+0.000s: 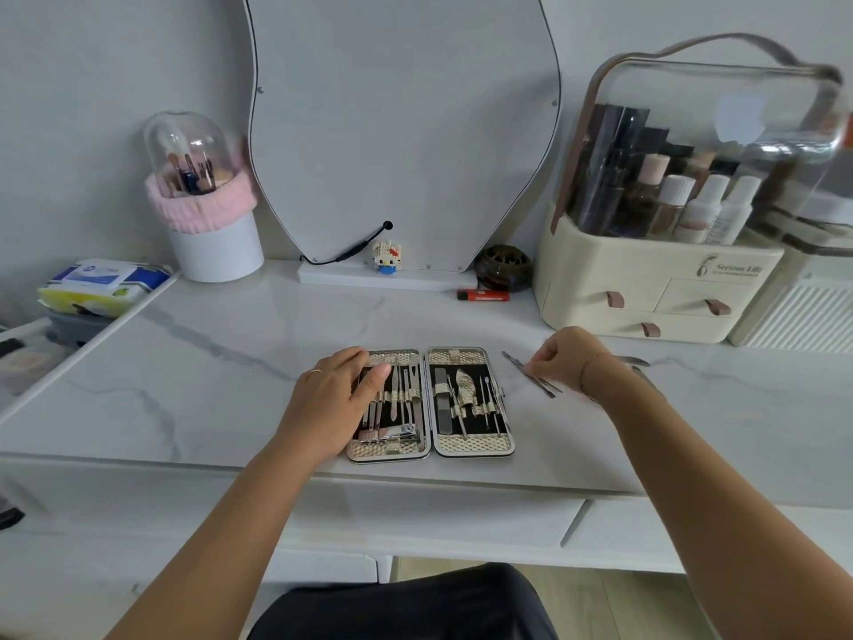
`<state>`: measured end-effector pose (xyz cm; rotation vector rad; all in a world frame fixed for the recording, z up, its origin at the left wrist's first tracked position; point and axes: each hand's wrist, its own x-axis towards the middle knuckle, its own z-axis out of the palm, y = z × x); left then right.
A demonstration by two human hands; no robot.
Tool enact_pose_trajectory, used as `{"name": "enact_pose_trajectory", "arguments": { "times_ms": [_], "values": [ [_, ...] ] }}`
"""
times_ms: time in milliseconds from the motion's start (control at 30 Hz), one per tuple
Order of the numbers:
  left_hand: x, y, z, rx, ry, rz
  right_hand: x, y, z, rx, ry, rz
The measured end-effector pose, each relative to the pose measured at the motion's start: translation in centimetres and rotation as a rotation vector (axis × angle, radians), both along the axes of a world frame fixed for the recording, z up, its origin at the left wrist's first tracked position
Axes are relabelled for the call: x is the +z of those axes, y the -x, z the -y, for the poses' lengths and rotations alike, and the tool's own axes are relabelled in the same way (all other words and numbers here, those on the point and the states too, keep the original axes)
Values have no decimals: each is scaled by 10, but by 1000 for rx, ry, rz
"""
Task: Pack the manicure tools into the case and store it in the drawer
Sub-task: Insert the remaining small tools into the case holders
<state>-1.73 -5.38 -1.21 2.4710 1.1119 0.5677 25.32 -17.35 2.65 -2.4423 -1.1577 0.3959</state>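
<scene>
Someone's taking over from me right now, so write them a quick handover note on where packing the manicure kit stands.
Left hand: rests flat on the left half of the open case.
Right hand: pinches a thin metal tool lying on the table, right of the case.
Done: many tools sit strapped into both halves.
Left: slot in that tool and the second metal tool beyond the right wrist, close the case, store it in the drawer.

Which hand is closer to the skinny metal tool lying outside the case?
Right. The right hand pinches the skinny tool on the table, right of the case. The left hand rests on the case's left half, farther away.
</scene>
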Motion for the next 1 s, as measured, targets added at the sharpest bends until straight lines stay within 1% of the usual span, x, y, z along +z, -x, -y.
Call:
{"name": "enact_pose_trajectory", "arguments": {
  "times_ms": [233,300,333,400,467,533,567,633,833,1000],
  "values": [
    [1,2,-1,-2,41,74,1,0,-5,67,144,70],
    [2,2,-2,-3,52,96,2,-2,-5,88,109,72],
    [1,2,-2,-2,57,102,3,-2,-4,92,54,36],
    [1,2,-3,-2,70,109,6,0,-2,96,-119,-133],
    [1,3,-3,-3,81,120,10,8,-1,101,-282,-378],
    [1,2,-3,-3,83,126,12,17,-2,116,-341,-577],
    [1,2,-3,-1,83,127,11,21,-4,131,-339,-623],
    [0,2,-4,2,84,126,10,28,-7,140,-335,-637],
    [-1,3,-6,-3,83,130,1,33,-16,35,-402,-684],
    [-1,3,-6,-3,87,124,0,40,-17,41,-389,-607]
  ]
}}
